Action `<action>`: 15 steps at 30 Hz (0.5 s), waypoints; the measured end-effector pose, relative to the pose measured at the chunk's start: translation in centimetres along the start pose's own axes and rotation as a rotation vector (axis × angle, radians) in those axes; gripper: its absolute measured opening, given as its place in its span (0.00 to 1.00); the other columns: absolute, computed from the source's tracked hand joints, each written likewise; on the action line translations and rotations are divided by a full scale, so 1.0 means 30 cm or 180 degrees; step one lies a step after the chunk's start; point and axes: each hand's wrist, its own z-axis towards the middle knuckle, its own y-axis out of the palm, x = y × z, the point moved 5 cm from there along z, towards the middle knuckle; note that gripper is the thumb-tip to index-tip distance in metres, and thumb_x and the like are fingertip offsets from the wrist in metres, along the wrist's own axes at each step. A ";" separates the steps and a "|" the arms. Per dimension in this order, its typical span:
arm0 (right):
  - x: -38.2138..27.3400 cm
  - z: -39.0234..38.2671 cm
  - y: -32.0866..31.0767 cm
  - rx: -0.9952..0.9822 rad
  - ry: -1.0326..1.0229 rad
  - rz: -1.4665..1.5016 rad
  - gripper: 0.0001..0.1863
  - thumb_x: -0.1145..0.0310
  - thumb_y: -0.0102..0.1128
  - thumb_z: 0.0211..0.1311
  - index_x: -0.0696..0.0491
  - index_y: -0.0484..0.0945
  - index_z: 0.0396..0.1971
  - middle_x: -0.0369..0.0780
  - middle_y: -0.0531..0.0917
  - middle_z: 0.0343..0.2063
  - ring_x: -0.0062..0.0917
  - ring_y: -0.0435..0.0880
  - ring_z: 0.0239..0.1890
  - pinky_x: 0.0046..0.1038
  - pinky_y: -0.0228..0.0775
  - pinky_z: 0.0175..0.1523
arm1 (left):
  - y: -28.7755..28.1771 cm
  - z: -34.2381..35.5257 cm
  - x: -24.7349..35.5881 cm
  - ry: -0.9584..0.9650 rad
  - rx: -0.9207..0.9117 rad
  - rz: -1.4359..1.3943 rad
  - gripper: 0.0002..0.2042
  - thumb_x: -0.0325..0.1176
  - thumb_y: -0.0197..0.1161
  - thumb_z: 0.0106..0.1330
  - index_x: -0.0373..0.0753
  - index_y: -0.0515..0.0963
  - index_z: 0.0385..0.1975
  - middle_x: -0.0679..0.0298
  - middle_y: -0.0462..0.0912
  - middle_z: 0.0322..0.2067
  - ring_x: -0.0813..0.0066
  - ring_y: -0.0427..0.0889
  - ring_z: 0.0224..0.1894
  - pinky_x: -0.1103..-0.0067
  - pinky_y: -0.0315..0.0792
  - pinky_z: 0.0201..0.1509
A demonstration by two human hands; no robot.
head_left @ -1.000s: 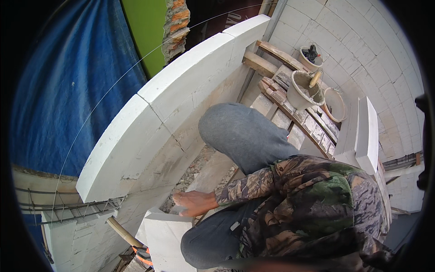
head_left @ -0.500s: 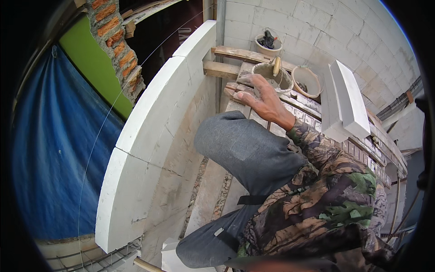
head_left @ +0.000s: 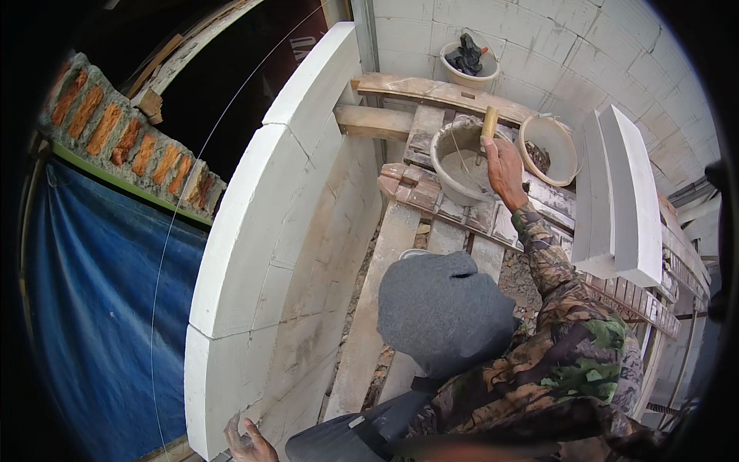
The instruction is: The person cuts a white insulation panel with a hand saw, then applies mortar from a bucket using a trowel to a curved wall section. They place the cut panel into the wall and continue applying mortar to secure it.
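My right hand (head_left: 502,169) is shut on the upright pale wooden handle (head_left: 490,119) of a tool, whose far end is down in a pale bucket (head_left: 450,181) with grey residue inside. My left hand (head_left: 248,440) is at the lower edge, beside the white block wall (head_left: 231,300), its fingers bent and apart with nothing visible in them. My grey-clad knee (head_left: 443,308) is below the bucket, over dusty wooden planks (head_left: 369,323).
Another bucket (head_left: 550,158) with debris and one holding dark items (head_left: 469,73) stand behind. White blocks (head_left: 631,192) are stacked at right, before a block back wall (head_left: 523,38). Left are a blue tarpaulin (head_left: 100,292), broken brickwork (head_left: 131,138) and a thin taut line.
My right hand has moved up to the bucket and closed on the handle. My left hand now shows at lower left. The view has shifted toward the buckets.
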 end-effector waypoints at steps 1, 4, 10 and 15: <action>0.006 0.067 -0.025 0.0420 -0.0298 -0.0165 0.24 0.51 0.56 0.72 0.59 0.83 0.48 0.55 0.84 0.46 0.51 0.81 0.51 0.46 0.70 0.59 | 0.040 0.058 0.086 0.0310 -0.0089 0.0075 0.17 0.41 0.63 0.74 0.30 0.81 0.46 0.47 0.83 0.42 0.48 0.82 0.47 0.60 0.74 0.52; -0.017 0.273 -0.016 0.0819 -0.1046 -0.0124 0.20 0.59 0.61 0.69 0.59 0.82 0.50 0.52 0.84 0.45 0.49 0.82 0.46 0.43 0.74 0.54 | 0.170 0.263 0.270 0.0788 -0.0502 0.0003 0.15 0.39 0.66 0.70 0.32 0.82 0.45 0.48 0.83 0.43 0.46 0.82 0.47 0.59 0.74 0.53; -0.177 0.836 0.272 -0.0577 -0.1352 0.0229 0.17 0.62 0.57 0.68 0.59 0.83 0.47 0.52 0.85 0.43 0.48 0.84 0.44 0.43 0.76 0.51 | 0.626 0.771 0.628 0.1560 -0.1334 -0.0012 0.25 0.33 0.73 0.59 0.39 0.76 0.58 0.49 0.73 0.61 0.48 0.74 0.62 0.56 0.70 0.66; -0.280 1.323 0.697 -0.1144 -0.0657 0.0682 0.18 0.61 0.58 0.61 0.59 0.87 0.40 0.55 0.87 0.31 0.50 0.87 0.40 0.43 0.77 0.53 | 1.048 1.160 0.860 0.1599 -0.1000 0.0623 0.43 0.53 0.73 0.60 0.45 0.62 0.73 0.47 0.55 0.74 0.44 0.53 0.76 0.44 0.54 0.75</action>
